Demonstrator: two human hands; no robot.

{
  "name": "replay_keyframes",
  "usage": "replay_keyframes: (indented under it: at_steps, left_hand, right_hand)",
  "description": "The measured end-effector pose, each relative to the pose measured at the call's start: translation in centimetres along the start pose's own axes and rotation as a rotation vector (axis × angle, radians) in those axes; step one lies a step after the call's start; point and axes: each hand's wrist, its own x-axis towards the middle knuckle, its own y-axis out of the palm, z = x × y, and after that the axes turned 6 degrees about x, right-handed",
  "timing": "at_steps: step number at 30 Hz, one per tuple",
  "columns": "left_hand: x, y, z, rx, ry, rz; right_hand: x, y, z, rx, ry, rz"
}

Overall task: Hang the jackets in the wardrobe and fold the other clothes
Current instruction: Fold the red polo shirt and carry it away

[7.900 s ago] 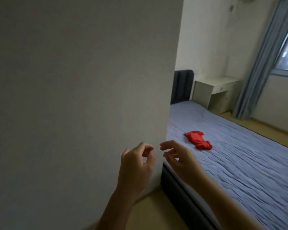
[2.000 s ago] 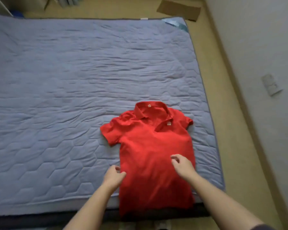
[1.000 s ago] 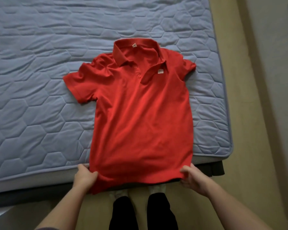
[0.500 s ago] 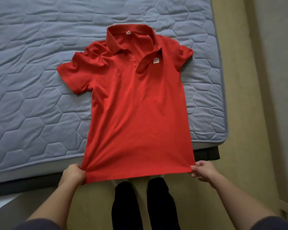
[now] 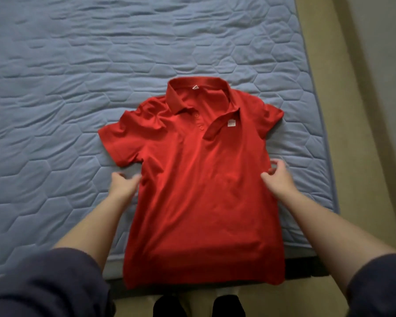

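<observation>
The red polo shirt [image 5: 201,191] lay flat at the near edge of the bed [image 5: 78,88], hem overhanging. It looked soft, light and limp, best pinched at the side seams. The right hand [image 5: 278,179] sat loose-fingered at one seam. The left hand [image 5: 124,184] was too blurred to tell.

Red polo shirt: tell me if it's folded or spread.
Spread. The red polo shirt lies flat, front up, on the mattress, both short sleeves out, hem past the mattress edge.

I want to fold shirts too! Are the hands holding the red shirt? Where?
Cannot tell. The left hand and right hand are at the side edges of the red shirt, below its sleeves; blur hides any grip.
</observation>
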Motion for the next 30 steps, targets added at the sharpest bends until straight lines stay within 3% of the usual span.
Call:
replay_keyframes:
  at_steps: [3, 7, 11, 14, 16, 18, 19, 20, 22, 23, 26, 28, 30]
  left_hand:
    - [4.4, 0.9, -3.7, -0.427, -0.113, 0.012]
    - [8.7, 1.5, -4.9, -0.626, -0.140, -0.107]
    - [11.3, -0.4, -5.5, -0.556, -0.044, -0.248]
    - [12.2, -3.4, -4.7, -0.487, -0.030, -0.451]
    - [12.3, -4.4, -3.1, -0.354, -0.073, -0.428]
    - [11.9, -4.2, -2.3, -0.221, -0.165, -0.319]
    - [11.4, -4.0, -2.4, -0.104, -0.164, -0.346]
    - [10.8, -3.7, -2.9, 0.081, -0.087, -0.432]
    - [9.3, -2.9, -4.5, 0.433, 0.277, -0.611]
    - [8.6, -1.9, -5.4, 0.536, 0.473, -0.618]
    - [6.4, 3.0, -8.1, 0.724, 0.797, -0.379]
    - [5.6, 6.8, -8.8, 0.882, 0.850, -0.215]
    - [5.4, 10.0, -8.1, 1.011, 0.799, -0.105]
  right_hand:
    - [4.9, 1.0, 2.4, 0.347, 0.139, -0.047]
    - [9.3, 1.1, 3.8, 0.737, 0.266, -0.094]
    - [12.1, 1.1, 5.3, 0.737, 0.152, -0.023]
    - [13.5, 0.2, 5.9, 0.617, 0.069, -0.301]
    - [14.1, -0.8, 5.4, 0.577, 0.079, -0.415]
    - [14.3, -1.3, 5.1, 0.632, 0.102, -0.312]
    - [14.5, -1.5, 5.2, 0.680, 0.102, -0.266]
    - [14.7, -1.7, 5.5, 0.720, 0.084, -0.259]
    - [15.3, -2.2, 6.0, 0.705, 0.027, -0.301]
    - [15.4, -2.3, 6.2, 0.652, -0.013, -0.288]
    - [15.0, -2.0, 6.2, 0.357, -0.185, -0.058]
    - [14.7, -1.8, 6.2, 0.192, -0.228, 0.087]
    - [14.8, -2.2, 6.1, 0.255, -0.160, 0.149]
